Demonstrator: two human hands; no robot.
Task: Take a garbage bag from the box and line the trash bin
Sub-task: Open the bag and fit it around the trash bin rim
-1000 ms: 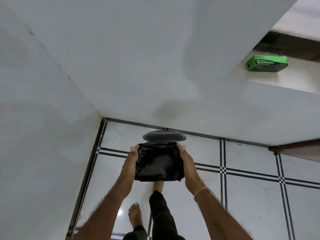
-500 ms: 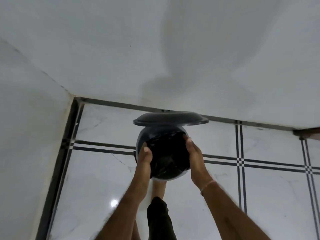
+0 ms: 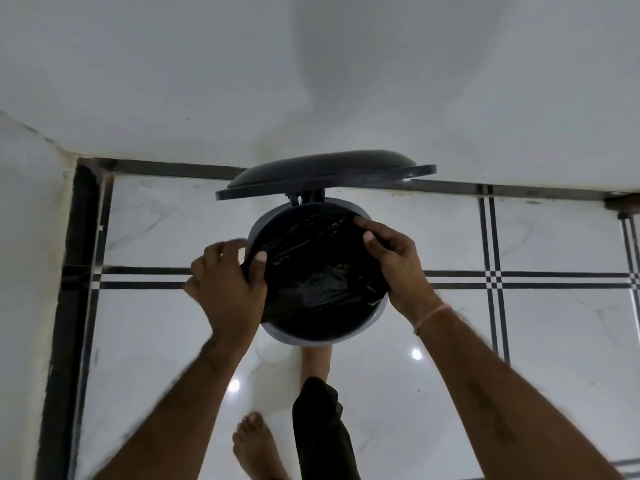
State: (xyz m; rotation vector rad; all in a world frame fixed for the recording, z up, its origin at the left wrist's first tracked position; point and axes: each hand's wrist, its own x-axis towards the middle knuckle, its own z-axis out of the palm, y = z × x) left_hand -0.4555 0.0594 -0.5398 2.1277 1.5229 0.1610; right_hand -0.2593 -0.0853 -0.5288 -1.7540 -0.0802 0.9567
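Observation:
A round grey trash bin [image 3: 313, 340] stands on the floor below me, its lid [image 3: 322, 174] tipped up at the far side. A black garbage bag [image 3: 318, 271] sits crumpled inside the bin's mouth. My left hand [image 3: 225, 282] grips the bag's edge at the bin's left rim, thumb inside. My right hand [image 3: 393, 258] pinches the bag's edge at the right rim. The box of bags is out of view.
White walls meet in a corner at the left, close behind the bin. The floor is glossy white tile with black lines. My bare left foot [image 3: 258, 445] stands near the bottom; my right foot [image 3: 317, 362] is at the bin's base.
The view has closed in on the bin. The bag, held folded above the bin a second ago, is now down inside it, and both hands have spread to opposite rims.

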